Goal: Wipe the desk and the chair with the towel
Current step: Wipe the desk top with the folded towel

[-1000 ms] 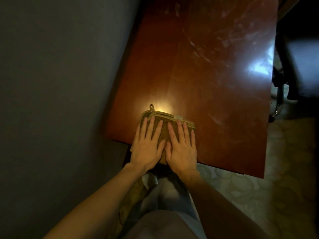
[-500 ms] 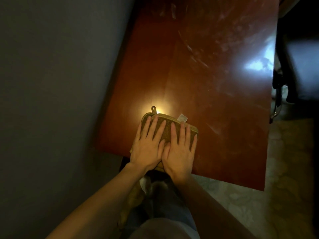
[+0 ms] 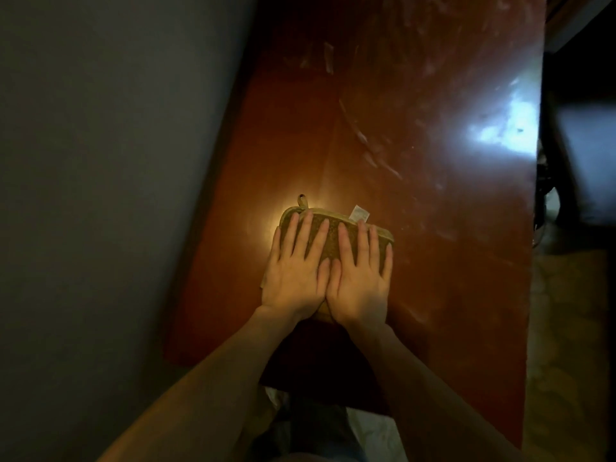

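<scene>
**A:** Where's the cloth sitting?

**B:** The folded olive-brown woven towel [image 3: 333,243] lies flat on the glossy reddish-brown wooden desk [image 3: 450,261], toward the six o'clock end of the top. The left hand [image 3: 293,271] and right hand [image 3: 360,275] rest on it side by side, thumbs touching. Their fingers are straight and spread, so nothing is gripped; both palms simply press down.

**A:** How should the stroke go?

**B:** I'd push straight toward twelve o'clock with equal weight on both palms, so the fold slides without bunching. The pale dusty streaks [image 3: 363,138] lie between twelve and one o'clock from the towel, so that lane probably needs firmer pressure.

**A:** And after that?

**B:** Overlap the lanes, starting beside the grey wall [image 3: 100,161] at nine o'clock and working across to the three o'clock edge. Mind the small hanging loop [image 3: 302,200] and the white label [image 3: 358,213] at the towel's twelve o'clock edge, since they could drag grit.

**A:** The chair?

**B:** There's something dark past the three o'clock edge, but I can't tell what it is.
</scene>
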Motion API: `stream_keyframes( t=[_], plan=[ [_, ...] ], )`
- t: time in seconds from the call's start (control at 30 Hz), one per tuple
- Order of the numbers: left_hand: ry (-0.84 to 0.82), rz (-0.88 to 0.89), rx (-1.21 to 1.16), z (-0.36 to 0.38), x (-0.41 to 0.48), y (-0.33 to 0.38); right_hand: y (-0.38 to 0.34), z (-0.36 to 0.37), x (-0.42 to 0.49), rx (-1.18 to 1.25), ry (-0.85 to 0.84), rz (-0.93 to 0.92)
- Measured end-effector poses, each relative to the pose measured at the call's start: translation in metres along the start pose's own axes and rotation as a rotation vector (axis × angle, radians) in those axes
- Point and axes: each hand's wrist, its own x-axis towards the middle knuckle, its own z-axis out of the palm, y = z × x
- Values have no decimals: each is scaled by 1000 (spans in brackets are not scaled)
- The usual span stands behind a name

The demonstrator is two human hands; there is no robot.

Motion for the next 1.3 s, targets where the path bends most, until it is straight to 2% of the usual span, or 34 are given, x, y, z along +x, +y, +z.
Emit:
stream_keyframes(
  t=[0.33, 0.6, 0.87, 1.3],
  plan=[
    [30, 38, -21, -12, 115, -9, 13, -1, 112, 16, 79, -3],
    [59, 53, -35, -21, 198, -14, 23, -4, 194, 14, 54, -8],
    [57, 64, -33, -30, 271, -13, 34, -8, 264, 25, 99, -1],
    [54, 23, 38, -35, 327, -8, 45, -12, 324, 17, 26, -8]
  ],
)
